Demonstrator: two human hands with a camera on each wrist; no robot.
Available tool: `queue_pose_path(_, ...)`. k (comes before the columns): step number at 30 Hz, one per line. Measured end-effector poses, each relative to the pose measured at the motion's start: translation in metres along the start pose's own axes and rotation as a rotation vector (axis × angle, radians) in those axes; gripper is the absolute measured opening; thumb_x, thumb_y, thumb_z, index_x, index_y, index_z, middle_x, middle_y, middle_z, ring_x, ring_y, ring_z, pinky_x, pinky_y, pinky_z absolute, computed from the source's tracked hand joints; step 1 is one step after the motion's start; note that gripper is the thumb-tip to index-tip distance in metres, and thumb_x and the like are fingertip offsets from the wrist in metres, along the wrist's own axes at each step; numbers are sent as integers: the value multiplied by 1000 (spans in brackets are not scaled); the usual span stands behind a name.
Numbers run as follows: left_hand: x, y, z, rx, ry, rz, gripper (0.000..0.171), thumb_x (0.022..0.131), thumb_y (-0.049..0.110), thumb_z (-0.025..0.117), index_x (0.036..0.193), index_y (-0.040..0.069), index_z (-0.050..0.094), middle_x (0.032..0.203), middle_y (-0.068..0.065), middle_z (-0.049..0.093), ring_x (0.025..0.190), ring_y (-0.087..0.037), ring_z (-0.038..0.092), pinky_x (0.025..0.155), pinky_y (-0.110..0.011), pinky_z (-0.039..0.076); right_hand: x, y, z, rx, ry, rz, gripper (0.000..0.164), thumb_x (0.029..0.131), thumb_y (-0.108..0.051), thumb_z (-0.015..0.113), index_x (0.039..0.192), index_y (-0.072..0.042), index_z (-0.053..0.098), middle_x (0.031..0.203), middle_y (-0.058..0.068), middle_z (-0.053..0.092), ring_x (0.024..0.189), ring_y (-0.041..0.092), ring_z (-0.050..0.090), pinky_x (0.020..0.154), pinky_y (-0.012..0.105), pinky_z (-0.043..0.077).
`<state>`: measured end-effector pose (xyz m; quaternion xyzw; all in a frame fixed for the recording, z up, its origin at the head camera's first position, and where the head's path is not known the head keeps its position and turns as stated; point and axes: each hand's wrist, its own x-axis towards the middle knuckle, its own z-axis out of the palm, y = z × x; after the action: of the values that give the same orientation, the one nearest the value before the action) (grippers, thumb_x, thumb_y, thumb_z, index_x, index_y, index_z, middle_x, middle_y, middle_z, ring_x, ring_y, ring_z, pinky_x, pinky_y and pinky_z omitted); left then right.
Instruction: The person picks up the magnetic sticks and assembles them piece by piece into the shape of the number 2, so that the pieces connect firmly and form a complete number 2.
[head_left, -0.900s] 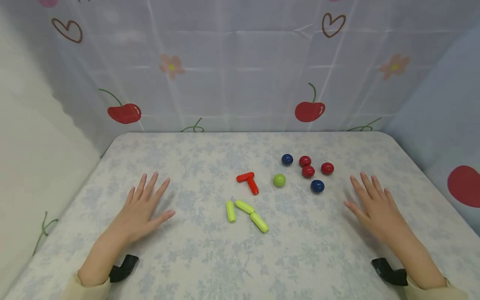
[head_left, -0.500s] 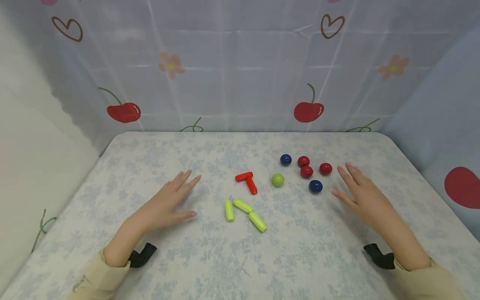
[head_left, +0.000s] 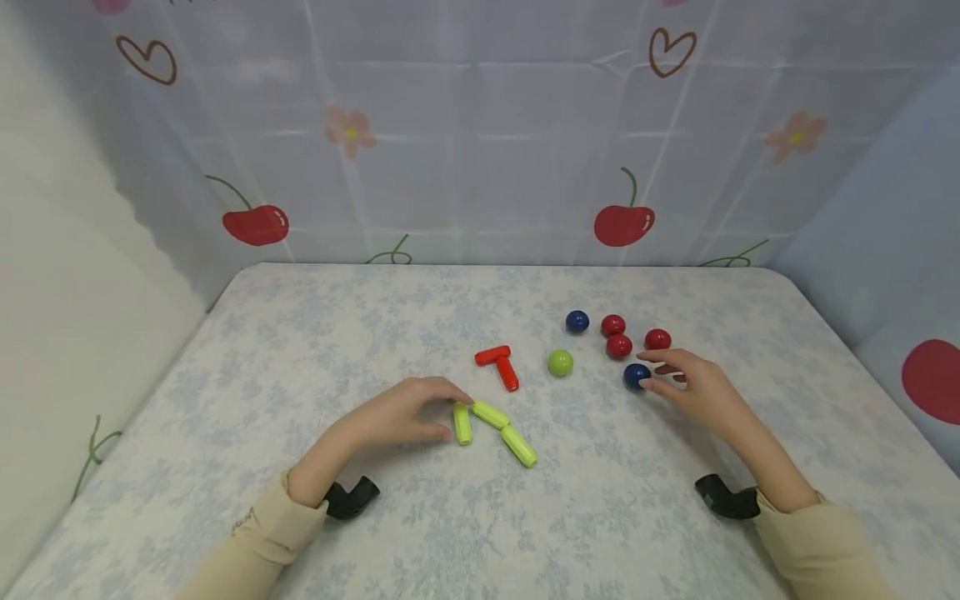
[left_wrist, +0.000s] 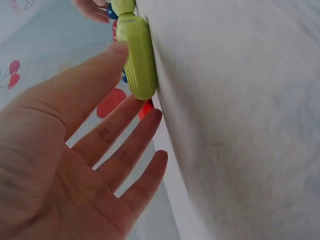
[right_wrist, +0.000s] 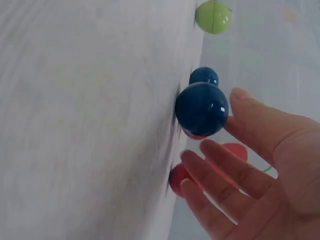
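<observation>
**Left hand [head_left: 401, 412] at a yellow-green stick [head_left: 462, 423], right hand [head_left: 697, 387] at a blue ball [head_left: 637, 377]**

From the head view, both forearms slant inward over the table [head_left: 315, 333] from beige sleeves [head_left: 281, 521]. The left hand arches over, thumb and fingertips parted around the stick, which lies just beside two touching sticks of the same colour, an upper one [head_left: 490, 415] and a lower one [head_left: 518, 446]. The right hand's thumb and fingers bend toward the blue ball; near it sit a red ball [head_left: 657, 339] and, farther off, a green ball [head_left: 560, 362].

The left wrist view gives what the head view hides: the open palm, three fingers spread and loosely bent, and lengthwise grooves on the stick. The thumb tip overlaps the stick here, so I can't fairly say whether they touch.

The right wrist view shows the hand from its palm side, thumb and fingers apart with the glossy blue ball at the gap, not clasped. It also reveals a thin line across the green ball.
</observation>
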<state>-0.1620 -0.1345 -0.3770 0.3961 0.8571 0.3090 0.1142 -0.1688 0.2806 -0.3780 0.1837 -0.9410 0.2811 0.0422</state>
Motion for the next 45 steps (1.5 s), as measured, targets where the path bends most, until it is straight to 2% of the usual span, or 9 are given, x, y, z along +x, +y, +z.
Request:
queue_pose_path(5,2,-1,6,8,4,-3,36,80,11,75,114,10,65,117,2,59,111,-13,50,94,-32,39,3,2,5,41,-35,-5,40,82,-4,71,119,5,58,113,24,58,91,35,60,74,48,51)
queue_pose_path(10,2,-3,9,34,32,15,24,80,11,76,102,14,67,112,3,59,108,-15,50,92,-33,40,3,3,10,36,-3,9,38,81,-3,72,117,2,59,105,19,61,86,31,59,72,46,51)
queue_pose_path(14,2,-6,10,25,58,14,17,79,11,76,92,18,67,102,7,60,96,-12,53,84,-31,44,2,1,17,70,24,15,34,82,-4,72,113,0,59,100,14,62,85,28,59,70,43,51)
queue_pose_path(18,1,-10,9,-43,63,3,15,80,12,76,91,17,67,91,12,59,85,-7,55,77,-27,46,1,-5,24,175,22,4,33,83,-4,71,113,2,58,102,15,61,85,28,60,70,36,52)
queue_pose_path(23,-1,-11,9,-154,88,6,16,81,13,75,96,14,69,92,10,61,86,-8,57,78,-28,47,1,-18,33,343,-28,5,40,86,-3,67,123,2,55,114,20,58,90,29,61,72,23,50)
queue_pose_path(31,6,2,19,-304,254,11,24,81,7,74,105,8,71,96,4,64,85,-11,59,76,-28,50,-1,-61,54,649,-116,27,38,85,3,66,119,4,51,116,21,52,90,27,61,76,27,51)
queue_pose_path(36,12,15,29,-349,328,5,23,80,6,74,104,8,71,94,3,63,84,-13,59,74,-29,51,-4,-87,67,693,-142,-15,37,83,1,69,117,1,54,113,16,55,90,25,60,74,29,52)
queue_pose_path(40,18,23,37,-354,326,3,23,80,6,74,102,9,72,93,5,63,84,-11,58,74,-28,51,-6,-95,74,729,-141,-38,37,82,-1,70,116,0,55,110,13,58,92,28,58,72,29,51)
queue_pose_path(45,24,27,44,-327,315,5,21,81,10,74,102,9,72,92,6,62,84,-9,59,73,-26,50,-8,-94,80,793,-167,-40,37,83,-2,70,117,0,54,110,14,58,93,29,57,74,28,50)
